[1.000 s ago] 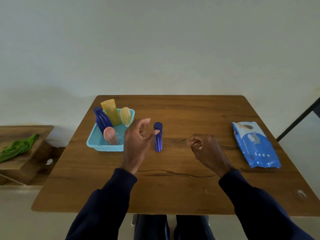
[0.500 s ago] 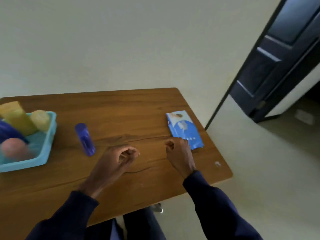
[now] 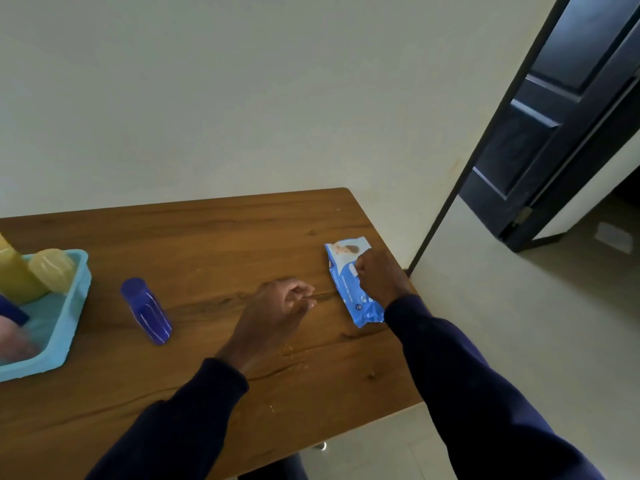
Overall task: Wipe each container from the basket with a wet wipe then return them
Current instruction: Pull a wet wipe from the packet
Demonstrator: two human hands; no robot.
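Near the right edge of the table lies the blue wet wipe pack, flat on the wood with one short end toward the wall, and the right hand sits on its middle. That hand's fingers are bunched and curled down against the pack's top face, as in a pinch beside a small white patch on the wrapper. The fingertips are tucked out of sight, so just what they have caught cannot be told. The pack's far end and near corner show from under the hand. Just left of the pack, and apart from it, the left hand is over bare wood with its fingers loosely curled, thumb close to the fingertips, holding nothing; whether it rests on the table or hangs just above it cannot be told. Well to the left of both hands a purple bottle seems to stand on end on the table, touched by neither hand, between the left hand and the light blue basket. The basket is cut by the frame's left edge and holds two yellow containers at its far end, with a dark blue one and a blurred pink one nearer. Dark sleeves cover both forearms. Beyond the table's right side a dark door stands open.
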